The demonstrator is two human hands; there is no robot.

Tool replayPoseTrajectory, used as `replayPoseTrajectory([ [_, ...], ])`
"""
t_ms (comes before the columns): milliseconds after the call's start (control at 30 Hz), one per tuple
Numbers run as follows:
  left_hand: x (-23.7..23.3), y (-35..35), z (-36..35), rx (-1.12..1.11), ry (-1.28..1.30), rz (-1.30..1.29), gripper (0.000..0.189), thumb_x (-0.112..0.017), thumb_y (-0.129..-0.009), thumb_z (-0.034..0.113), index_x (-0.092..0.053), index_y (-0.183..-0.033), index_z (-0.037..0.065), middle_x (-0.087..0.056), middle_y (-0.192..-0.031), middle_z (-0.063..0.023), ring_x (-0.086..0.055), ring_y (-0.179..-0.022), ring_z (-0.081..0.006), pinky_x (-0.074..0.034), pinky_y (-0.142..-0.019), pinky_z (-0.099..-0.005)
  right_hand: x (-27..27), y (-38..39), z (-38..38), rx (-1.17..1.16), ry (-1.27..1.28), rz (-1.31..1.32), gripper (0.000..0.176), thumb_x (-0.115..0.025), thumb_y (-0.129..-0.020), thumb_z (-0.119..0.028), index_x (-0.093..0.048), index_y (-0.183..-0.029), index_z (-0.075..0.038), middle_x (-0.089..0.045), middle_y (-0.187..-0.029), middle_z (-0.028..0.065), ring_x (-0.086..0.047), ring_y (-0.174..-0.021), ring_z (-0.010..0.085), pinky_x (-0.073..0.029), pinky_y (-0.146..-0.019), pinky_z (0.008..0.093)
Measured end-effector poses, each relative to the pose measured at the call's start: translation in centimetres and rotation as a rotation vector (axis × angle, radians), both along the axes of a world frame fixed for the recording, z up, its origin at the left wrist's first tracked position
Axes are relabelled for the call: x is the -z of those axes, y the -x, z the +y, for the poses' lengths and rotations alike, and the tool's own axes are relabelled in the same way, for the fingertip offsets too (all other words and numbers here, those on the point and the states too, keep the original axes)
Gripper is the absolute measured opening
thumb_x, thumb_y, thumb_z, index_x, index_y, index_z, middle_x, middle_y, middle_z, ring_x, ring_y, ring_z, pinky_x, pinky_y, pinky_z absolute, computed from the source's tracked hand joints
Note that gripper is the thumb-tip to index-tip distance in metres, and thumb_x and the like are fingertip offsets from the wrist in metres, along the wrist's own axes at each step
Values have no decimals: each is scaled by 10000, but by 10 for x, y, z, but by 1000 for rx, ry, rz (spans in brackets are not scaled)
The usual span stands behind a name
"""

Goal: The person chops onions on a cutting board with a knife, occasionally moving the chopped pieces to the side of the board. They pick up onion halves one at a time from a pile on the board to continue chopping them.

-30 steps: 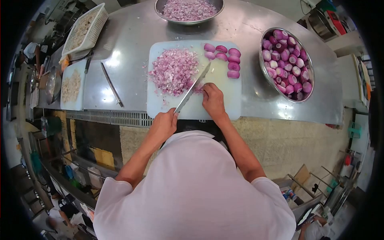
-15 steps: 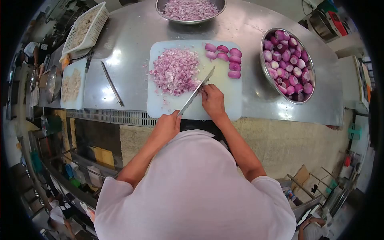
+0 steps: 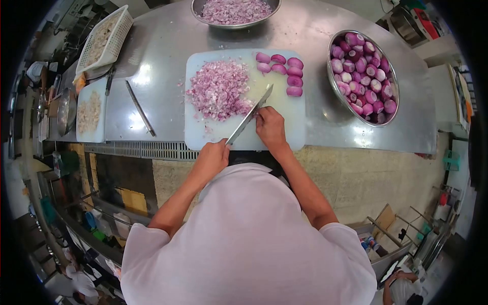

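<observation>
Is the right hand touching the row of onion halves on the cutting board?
Apart. The head view shows bare cutting board between the right hand, beside the knife blade, and the nearest onion half.

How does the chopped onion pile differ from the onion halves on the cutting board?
The chopped onion pile is fine loose bits; the onion halves are intact pieces. The pile spreads over the board's left side, next to the knife blade; the halves sit grouped at the far right corner, apart from the blade. Both are purple onion on the white cutting board.
</observation>
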State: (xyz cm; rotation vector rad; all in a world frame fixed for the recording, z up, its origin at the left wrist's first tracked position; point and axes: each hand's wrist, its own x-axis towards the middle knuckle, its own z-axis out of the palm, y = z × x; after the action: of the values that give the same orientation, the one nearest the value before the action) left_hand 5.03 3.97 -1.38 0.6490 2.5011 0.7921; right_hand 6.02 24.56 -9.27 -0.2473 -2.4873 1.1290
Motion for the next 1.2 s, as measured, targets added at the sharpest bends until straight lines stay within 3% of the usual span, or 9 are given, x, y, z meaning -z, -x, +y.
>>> replayPoseTrajectory([
  [100,-20,-2,4,-54,19,-64,180,-538,-968,144,-607,-949,-21,-578,-643,-262,-581,-634,-478,-426,-579,-533,0,-4,4,1,16,-44,54,-606,-776,34,-625,-822,14,-603,-809,190,-610,-765,401,-510,-703,476],
  [167,-1,-2,3,-39,30,-36,180,-539,-968,145,-607,-950,-20,-574,-640,-263,-580,-631,-475,-424,-577,-529,-1,-2,3,20,-17,-46,30,-614,-775,26,-621,-801,14,-599,-789,187,-609,-762,400,-507,-701,479],
  [300,-22,-2,7,-31,39,-65,188,-536,-971,150,-604,-947,-24,-577,-644,-264,-579,-630,-471,-427,-576,-520,0,-7,7,15,16,-10,26,-623,-773,18,-632,-796,9,-607,-784,186,-615,-761,397,-506,-693,474],
  [567,-7,-3,10,-19,-3,-51,230,-550,-966,159,-594,-874,-47,-573,-645,-274,-580,-630,-468,-427,-582,-523,-17,-13,22,44,59,49,64,-632,-768,33,-645,-824,5,-635,-784,171,-645,-701,350,-527,-645,421],
  [767,-11,-3,18,7,-40,-58,219,-557,-958,161,-621,-922,-45,-589,-656,-269,-589,-657,-473,-451,-606,-522,-35,-23,80,259,47,97,105,-647,-796,48,-667,-890,6,-662,-834,148,-679,-716,266,-563,-627,333],
  [900,-9,-14,11,146,-83,-119,228,-564,-959,172,-633,-974,-46,-614,-712,-271,-598,-657,-446,-457,-617,-487,-35,-12,117,272,-22,92,161,-640,-802,53,-681,-950,6,-667,-889,160,-678,-737,280,-574,-645,334],
  [933,-1,-12,6,134,-87,-113,228,-564,-959,172,-633,-974,-46,-614,-712,-271,-598,-657,-446,-457,-617,-487,-35,-6,121,237,-9,62,178,-639,-808,51,-682,-975,8,-666,-915,164,-679,-766,284,-579,-657,344],
  [1067,26,15,-31,-163,-119,-212,279,-557,-989,212,-616,-972,-60,-576,-672,-211,-488,-599,-279,-438,-600,-391,-16,10,121,136,32,60,207,-649,-812,41,-680,-1015,13,-660,-982,178,-676,-844,293,-590,-691,362],
  [1200,-17,13,-24,-255,-8,-101,259,-555,-982,185,-598,-948,-69,-567,-670,-233,-524,-605,-345,-434,-598,-424,-14,14,109,83,-67,41,203,-671,-802,34,-678,-1004,13,-652,-991,181,-668,-844,305,-594,-711,359],
])
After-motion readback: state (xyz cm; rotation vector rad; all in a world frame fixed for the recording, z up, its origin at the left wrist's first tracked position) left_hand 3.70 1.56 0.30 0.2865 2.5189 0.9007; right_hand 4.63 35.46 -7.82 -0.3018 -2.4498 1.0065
